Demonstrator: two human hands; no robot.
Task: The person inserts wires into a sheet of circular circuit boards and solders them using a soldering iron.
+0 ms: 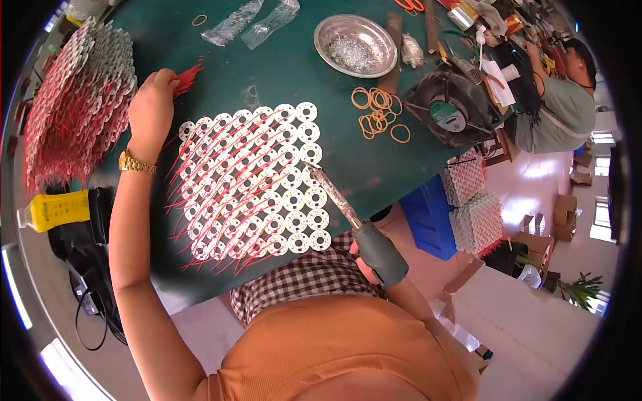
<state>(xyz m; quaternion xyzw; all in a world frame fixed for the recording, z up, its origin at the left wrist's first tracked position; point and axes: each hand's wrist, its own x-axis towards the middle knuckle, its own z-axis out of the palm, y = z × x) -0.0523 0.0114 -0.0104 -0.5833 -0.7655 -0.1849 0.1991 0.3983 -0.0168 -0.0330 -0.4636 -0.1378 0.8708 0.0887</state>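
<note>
A panel of round white circuit boards (307, 153) lies on the green table, with red wires slanting across most of its discs. The discs in its right-hand columns are bare of wires. Beyond the panel's far left corner, my left hand (152, 103) is closed with its fingertips on a small bundle of red wires (188, 80). My right hand (363, 264) grips the dark handle of a soldering iron (338, 194), which partly hides it. The iron's tip is by the panel's right edge; whether it touches a disc I cannot tell.
At the left stands a tall stack of wired boards (80, 107), near a yellow bottle (60, 210). Across the table are a metal bowl (326, 61), rubber bands (378, 101) and a fan (447, 115). A blue crate (428, 224) and another person (558, 113) are at the right.
</note>
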